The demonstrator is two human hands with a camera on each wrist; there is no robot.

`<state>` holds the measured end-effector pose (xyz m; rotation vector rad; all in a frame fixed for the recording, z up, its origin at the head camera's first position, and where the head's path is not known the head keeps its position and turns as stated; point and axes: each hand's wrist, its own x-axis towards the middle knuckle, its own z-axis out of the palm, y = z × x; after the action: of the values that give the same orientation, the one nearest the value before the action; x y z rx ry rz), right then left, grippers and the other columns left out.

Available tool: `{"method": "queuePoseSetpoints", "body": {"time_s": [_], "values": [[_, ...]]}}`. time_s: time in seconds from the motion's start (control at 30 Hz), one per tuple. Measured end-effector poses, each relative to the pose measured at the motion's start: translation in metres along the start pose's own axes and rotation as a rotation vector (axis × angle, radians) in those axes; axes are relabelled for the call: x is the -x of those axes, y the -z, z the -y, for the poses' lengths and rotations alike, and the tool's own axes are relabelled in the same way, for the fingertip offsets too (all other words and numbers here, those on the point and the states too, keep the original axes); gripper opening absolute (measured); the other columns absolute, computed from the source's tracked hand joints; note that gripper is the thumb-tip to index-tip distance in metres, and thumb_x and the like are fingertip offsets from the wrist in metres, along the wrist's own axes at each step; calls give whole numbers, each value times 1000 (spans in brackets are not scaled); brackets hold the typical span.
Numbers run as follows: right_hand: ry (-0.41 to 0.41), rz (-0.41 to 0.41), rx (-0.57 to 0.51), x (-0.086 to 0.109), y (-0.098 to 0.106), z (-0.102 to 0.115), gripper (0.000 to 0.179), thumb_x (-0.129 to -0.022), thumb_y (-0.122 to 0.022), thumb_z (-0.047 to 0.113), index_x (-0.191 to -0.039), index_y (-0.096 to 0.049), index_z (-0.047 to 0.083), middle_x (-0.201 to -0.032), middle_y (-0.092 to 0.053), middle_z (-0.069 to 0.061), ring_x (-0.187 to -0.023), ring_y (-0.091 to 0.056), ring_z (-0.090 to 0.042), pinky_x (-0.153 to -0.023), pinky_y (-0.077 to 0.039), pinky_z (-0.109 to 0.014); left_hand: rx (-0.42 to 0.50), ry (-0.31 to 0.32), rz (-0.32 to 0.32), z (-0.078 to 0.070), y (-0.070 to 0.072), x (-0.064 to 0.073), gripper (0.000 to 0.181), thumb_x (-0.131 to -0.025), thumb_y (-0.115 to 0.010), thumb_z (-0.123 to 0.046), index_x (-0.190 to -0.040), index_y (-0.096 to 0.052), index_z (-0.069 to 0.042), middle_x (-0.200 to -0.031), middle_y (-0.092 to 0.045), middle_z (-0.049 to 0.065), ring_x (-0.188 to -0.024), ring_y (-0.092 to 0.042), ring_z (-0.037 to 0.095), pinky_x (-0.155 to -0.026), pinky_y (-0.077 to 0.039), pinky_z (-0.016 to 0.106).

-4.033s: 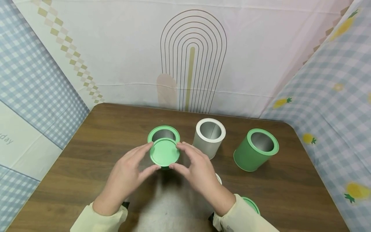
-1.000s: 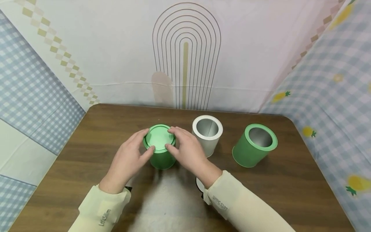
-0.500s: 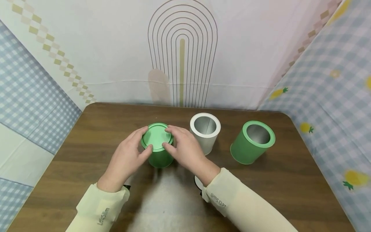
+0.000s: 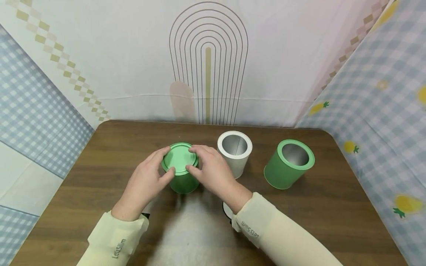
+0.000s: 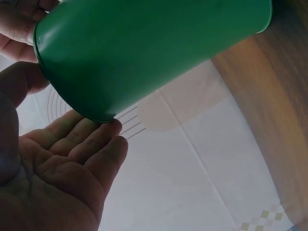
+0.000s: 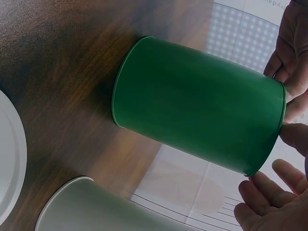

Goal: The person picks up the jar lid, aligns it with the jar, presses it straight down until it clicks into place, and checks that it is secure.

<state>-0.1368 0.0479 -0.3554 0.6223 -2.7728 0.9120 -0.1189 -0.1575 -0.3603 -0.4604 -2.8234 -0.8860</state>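
Note:
In the head view a light green lid (image 4: 179, 158) lies on top of an upright green can (image 4: 184, 184), covering its opening. My left hand (image 4: 143, 181) holds the lid's edge at the left, thumb in front and fingers behind. Opposite it, my right hand (image 4: 214, 170) grips the right edge the same way. The left wrist view shows the can's side (image 5: 149, 43) close up, with fingertips at its rim. From the right wrist, the whole can (image 6: 197, 103) appears, its base on the wooden table and fingertips of both hands around its top rim.
A lidless white can (image 4: 235, 162) stands right of the lidded one. Farther right is a second green can (image 4: 284, 171), also lidless. A white lid (image 6: 9, 159) lies on the table (image 4: 316, 214), mostly hidden under my right forearm in the head view. A fabric backdrop (image 4: 133, 66) surrounds the table.
Four seconds ago both hands held the lid in front of the can's open mouth. It then moved back onto the can top. Over the last half second the hands stay nearly still.

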Motion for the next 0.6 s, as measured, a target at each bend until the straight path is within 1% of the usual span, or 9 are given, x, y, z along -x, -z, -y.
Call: {"method": "queuePoseSetpoints", "body": {"time_s": [0.2,0.27,0.43,0.6], "values": [[-7,8,6,-1,1,2,45,-87,-80,28,-126,-67,10,-130,-66,-3,-123,-59,-23,-106,-45,-36,-3,-5,2,1,1,0,58,-93,-67,-21,-144,-49,1,-144,-54,18,-125,-57,36,-99,-49,54],[-28,24,6,-2,2,4,46,-87,-80,29,-127,-66,10,-130,-66,-3,-123,-59,-23,-105,-46,-37,-1,2,4,1,2,0,58,-93,-67,-21,-144,-49,1,-143,-54,18,-125,-57,36,-100,-49,54],[-113,77,13,-5,7,8,53,-85,-82,31,-132,-64,11,-131,-66,-4,-123,-59,-24,-104,-47,-38,-1,9,18,0,4,-2,56,-92,-68,-21,-142,-52,1,-141,-57,18,-122,-59,36,-98,-50,53],[-136,116,60,-9,10,10,57,-85,-82,34,-134,-63,13,-132,-66,-2,-122,-60,-24,-102,-49,-38,-24,-13,24,-1,6,-4,54,-91,-69,-19,-139,-55,2,-137,-60,19,-119,-61,36,-96,-51,52]]}}
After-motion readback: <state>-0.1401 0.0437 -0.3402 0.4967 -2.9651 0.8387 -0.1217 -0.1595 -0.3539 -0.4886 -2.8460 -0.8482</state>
